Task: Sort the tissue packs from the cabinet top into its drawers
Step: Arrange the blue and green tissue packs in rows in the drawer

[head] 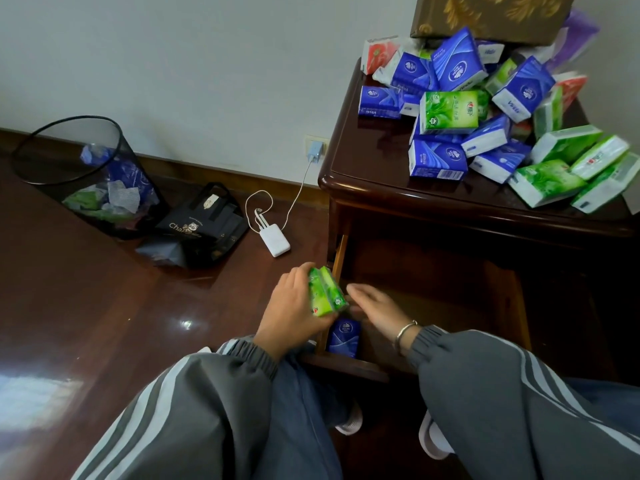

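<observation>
Left hand point(289, 303), dark cabinet top point(374, 157), glossy wood floor point(104, 306)

Patterned box point(491, 15): cropped by the top edge.
Purple pack point(578, 32): blurred, print unreadable.
Rightmost packs point(609, 185): cut off by the frame.
Blue pack point(343, 337): lower part hidden behind the drawer front point(346, 367).
Drawer point(340, 252): depths lost in shadow.
Left hand point(294, 306): fingertips tucked behind two green packs point(327, 294).
Right hand point(377, 310): fingertips blurred.

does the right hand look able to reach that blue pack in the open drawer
Probably yes: the right hand is empty and close beside the blue pack, and the drawer is open. The green packs in the left hand crowd that corner, though.
</observation>
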`<state>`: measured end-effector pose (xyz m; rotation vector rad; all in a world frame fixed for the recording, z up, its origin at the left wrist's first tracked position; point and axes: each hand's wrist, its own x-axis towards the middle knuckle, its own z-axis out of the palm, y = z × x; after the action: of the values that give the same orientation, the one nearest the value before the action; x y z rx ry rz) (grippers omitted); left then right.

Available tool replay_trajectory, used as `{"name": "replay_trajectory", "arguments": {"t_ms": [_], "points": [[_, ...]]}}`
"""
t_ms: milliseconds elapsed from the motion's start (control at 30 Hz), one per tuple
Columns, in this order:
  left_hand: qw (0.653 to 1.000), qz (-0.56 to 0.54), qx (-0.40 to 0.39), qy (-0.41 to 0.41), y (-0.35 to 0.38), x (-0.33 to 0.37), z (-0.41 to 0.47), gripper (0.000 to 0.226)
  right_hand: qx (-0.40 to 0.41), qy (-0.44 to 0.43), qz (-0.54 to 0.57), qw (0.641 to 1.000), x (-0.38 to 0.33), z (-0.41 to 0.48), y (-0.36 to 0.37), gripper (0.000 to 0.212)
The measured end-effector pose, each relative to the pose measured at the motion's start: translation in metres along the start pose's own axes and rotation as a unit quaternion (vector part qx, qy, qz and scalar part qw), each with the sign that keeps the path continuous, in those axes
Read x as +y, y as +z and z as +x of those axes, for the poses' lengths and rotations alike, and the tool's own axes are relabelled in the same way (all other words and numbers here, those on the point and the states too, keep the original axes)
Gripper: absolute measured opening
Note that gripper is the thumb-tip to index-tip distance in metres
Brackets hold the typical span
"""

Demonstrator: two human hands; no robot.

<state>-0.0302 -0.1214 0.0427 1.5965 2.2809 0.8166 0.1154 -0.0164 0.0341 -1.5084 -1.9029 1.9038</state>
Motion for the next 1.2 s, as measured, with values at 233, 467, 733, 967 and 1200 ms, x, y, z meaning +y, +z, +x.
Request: {"name": "replay_trajectory", "arguments": {"t_ms": [233, 467, 733, 967, 1200], "points": [[0.996, -0.012, -0.050, 0.069, 0.002, 0.019, -0.007, 0.090, -0.064, 0.001, -0.031, 0.997, -0.015, -0.009, 0.002, 0.052], [0.985, -0.069, -0.141, -0.077, 0.010, 0.002, -0.004, 0.108, 0.098, 0.067, 0.055, 0.991, 0.014, 0.007, -0.021, 0.045], [0.932, -0.140, -0.252, -0.220, 0.022, -0.007, 0.011, 0.027, 0.123, 0.138, 0.095, 0.978, 0.032, 0.024, -0.026, 0.048], [0.916, -0.188, -0.263, -0.239, 0.029, -0.014, 0.012, 0.041, 0.092, 0.128, 0.037, 0.987, 0.030, 0.038, -0.003, 0.039], [0.916, -0.201, -0.265, -0.225, 0.034, -0.017, 0.012, 0.039, 0.071, 0.120, 0.030, 0.990, 0.029, 0.038, 0.002, 0.040]]}}
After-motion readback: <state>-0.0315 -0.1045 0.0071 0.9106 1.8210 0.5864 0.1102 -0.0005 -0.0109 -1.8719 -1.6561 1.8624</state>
